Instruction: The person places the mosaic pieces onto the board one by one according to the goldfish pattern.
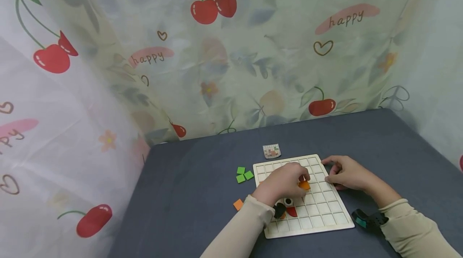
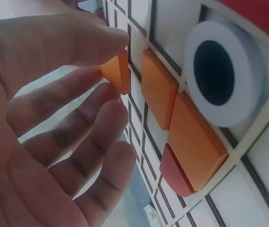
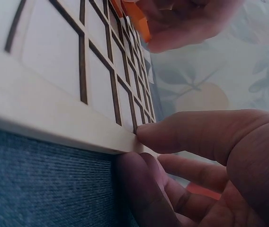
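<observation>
Between thumb and index finger, my left hand (image 1: pixel 283 183) pinches an orange square tile (image 2: pixel 118 73) over the middle of a white gridded board (image 1: pixel 325 209); its other fingers are loosely bent. Beside it on the board, the left wrist view shows two orange tiles, the nearer one (image 2: pixel 193 142) next to a red rounded piece (image 2: pixel 174 172), and a white disc with a black centre (image 2: pixel 246 71). Another red piece (image 1: pixel 291 211) lies near the disc. My right hand (image 1: pixel 349 173) grips the board's right edge, thumb on the rim and index finger against its side. My left forearm hides part of the board.
Left of the board lie three green tiles (image 1: pixel 240 170) and a loose orange tile (image 1: pixel 238 204) on the dark tabletop (image 1: pixel 188 193). Behind the board is a small pattern card (image 1: pixel 271 151). Printed curtains (image 1: pixel 253 49) hang at the back and sides.
</observation>
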`<state>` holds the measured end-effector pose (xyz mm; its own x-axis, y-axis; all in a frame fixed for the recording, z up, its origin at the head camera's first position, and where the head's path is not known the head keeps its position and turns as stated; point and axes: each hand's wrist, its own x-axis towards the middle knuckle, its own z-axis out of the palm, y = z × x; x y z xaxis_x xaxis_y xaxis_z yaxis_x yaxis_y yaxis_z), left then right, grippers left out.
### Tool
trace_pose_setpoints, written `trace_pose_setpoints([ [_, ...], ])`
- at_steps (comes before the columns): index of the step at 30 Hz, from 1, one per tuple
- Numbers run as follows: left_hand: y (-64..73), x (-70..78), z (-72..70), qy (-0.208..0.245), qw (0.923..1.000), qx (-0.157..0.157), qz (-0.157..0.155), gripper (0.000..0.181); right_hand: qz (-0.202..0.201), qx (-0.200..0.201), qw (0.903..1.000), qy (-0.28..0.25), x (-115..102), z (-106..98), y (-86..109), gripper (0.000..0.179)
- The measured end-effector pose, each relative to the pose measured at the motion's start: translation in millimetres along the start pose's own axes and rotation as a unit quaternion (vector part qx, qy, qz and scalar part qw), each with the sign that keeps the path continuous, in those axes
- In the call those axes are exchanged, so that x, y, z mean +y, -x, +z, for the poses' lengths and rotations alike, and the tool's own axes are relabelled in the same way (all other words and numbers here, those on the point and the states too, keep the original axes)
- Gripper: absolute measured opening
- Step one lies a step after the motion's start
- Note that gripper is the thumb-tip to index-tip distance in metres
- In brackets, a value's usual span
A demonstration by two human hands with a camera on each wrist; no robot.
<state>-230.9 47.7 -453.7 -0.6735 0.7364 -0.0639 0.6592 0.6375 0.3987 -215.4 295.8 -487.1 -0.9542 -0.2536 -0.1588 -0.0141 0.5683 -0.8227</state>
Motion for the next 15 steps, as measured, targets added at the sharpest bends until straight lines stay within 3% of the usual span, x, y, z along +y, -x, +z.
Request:
trace_pose_setpoints([
  [5,-0.7,-0.9,1.0,0.01,0.9999,-0.009,-0.009,0.034,-0.003,0.002,1.0,0.002,0.3,0.1,-0.4,0.064],
  [15,2.0,1.3,5.8,0.01,0.9999,-0.006,0.003,0.013,0.004,0.004,1.0,0.001,-1.9,0.8,0.9,0.064],
])
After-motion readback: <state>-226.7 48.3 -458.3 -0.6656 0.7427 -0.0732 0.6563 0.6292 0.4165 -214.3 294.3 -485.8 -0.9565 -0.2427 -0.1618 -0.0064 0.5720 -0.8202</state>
